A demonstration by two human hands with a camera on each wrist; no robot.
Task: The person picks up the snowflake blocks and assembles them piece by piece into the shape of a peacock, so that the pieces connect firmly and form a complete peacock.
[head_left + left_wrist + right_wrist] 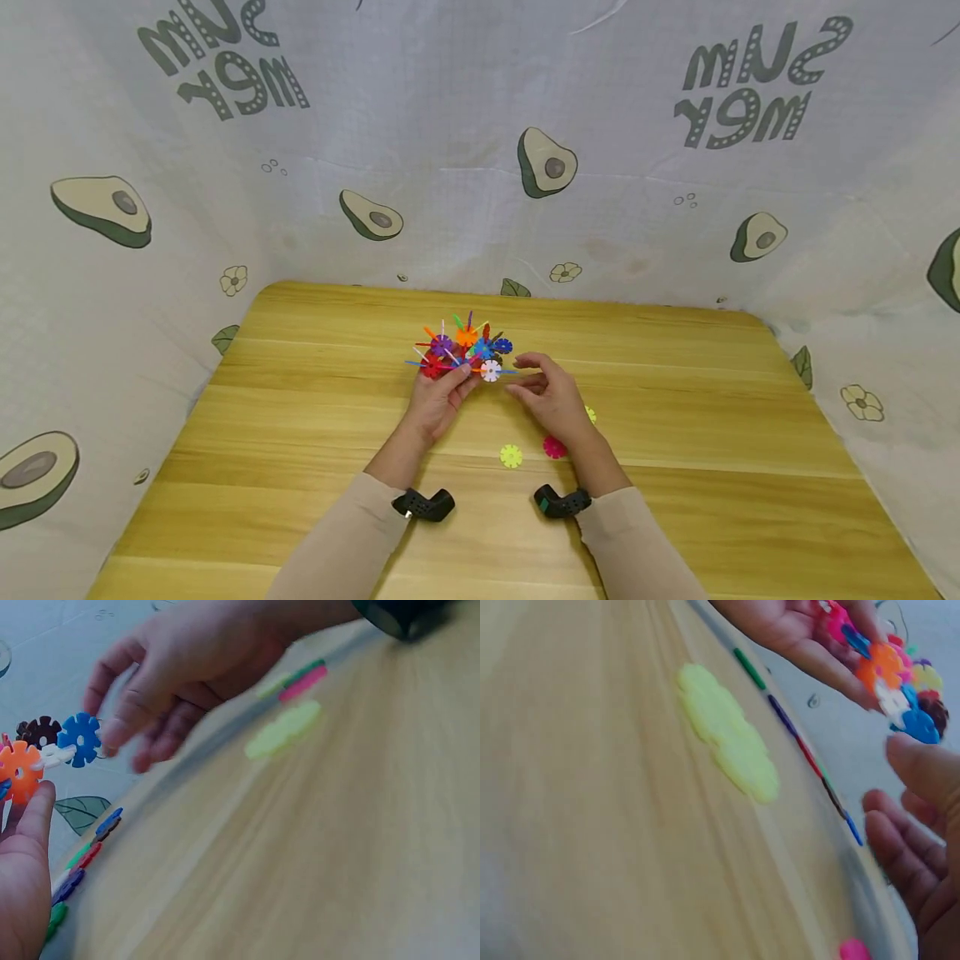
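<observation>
A many-coloured cluster of interlocked, notched plastic discs [467,336] is gripped by my left hand [438,408], its thumb lying against the near side. On the cluster's right side are a white disc [491,371] and, beyond it, a blue disc [80,740]. An orange disc [21,771] sits by the left fingertips in the left wrist view. My right hand [557,404] is just right of the blue disc, thumb and fingers spread apart with nothing seen between them. Whether its thumb tip touches the blue disc, I cannot tell.
Near the right forearm lie a yellow disc [511,456], a pink disc [554,447] and another yellow disc [591,414], partly hidden. A row of loose discs [86,855] lies farther back on the wooden table [712,433]. Patterned cloth [465,167] hangs behind the table.
</observation>
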